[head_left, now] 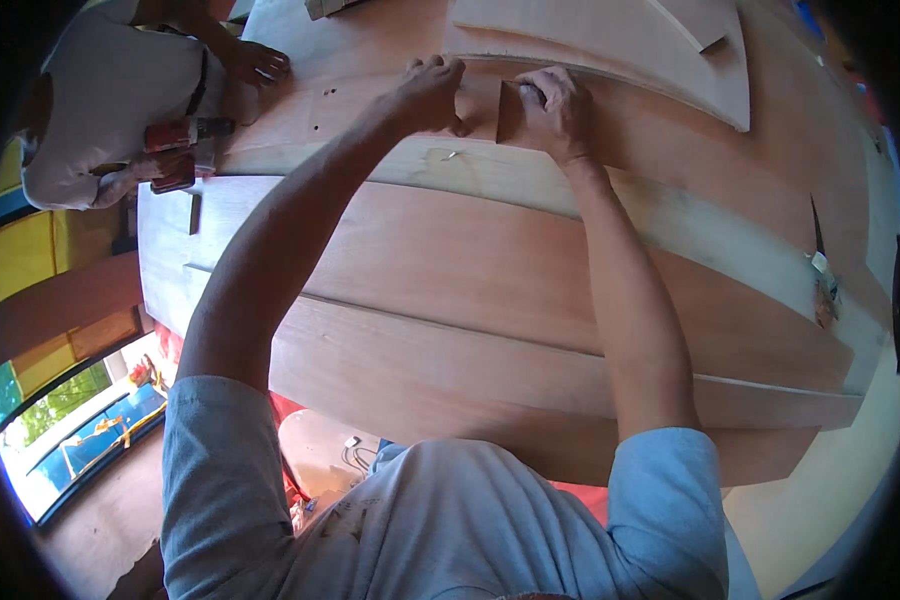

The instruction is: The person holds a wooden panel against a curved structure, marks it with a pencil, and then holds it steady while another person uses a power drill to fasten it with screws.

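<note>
Both my arms reach far forward over large, thin wooden panels (450, 225). My left hand (428, 98) rests on the reddish-brown panel at the far side, its fingers bent and its thumb spread apart from them. Nothing shows between them. To its right, my right hand (562, 110) curls its fingers over a small, flat brown piece (511, 115) lying on the same panel. A straight side edge of that piece faces my left hand. Part of it lies hidden under my fingers, where something dark also shows. A pale strip of wood (410, 160) runs just nearer than both hands.
At far left, a co-worker (120, 90) holds a red and black cordless drill (175, 150), other hand on the panel. Boards (610, 30) lie at the back. Nearer panels (440, 365) overlap in layers by my body. A thin dark pointed tool (818, 240) lies right.
</note>
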Available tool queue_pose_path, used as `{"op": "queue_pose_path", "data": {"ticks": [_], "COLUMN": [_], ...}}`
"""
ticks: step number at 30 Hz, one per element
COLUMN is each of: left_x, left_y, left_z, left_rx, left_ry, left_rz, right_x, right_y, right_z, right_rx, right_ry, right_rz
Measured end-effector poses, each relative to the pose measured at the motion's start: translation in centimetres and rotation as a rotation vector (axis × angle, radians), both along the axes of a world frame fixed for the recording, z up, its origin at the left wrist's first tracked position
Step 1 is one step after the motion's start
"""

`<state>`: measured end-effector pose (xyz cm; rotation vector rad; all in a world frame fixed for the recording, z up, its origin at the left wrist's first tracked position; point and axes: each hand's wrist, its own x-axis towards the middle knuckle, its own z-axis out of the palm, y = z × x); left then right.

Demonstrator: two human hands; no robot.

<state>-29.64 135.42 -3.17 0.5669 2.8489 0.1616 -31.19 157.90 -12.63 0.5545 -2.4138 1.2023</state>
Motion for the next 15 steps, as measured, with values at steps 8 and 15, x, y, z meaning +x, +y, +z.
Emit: {"op": "queue_pose_path", "data": {"ticks": [8, 15], "left_x": [-3.1, -3.6], "left_y": [1.0, 0.7], "left_z": [0.7, 0.3], "left_rx": [-0.195, -0.106], "left_ry": [-0.307, -0.240], "left_rz": [0.031, -0.091], "right_x": [1.6, 2.2], "right_y": [1.1, 0.4], "right_z": [2.0, 2.1], "right_rx": [0.259, 0.461], "right_ry": [-0.004, 0.038], "right_rz": [0.252, 0.326]}}
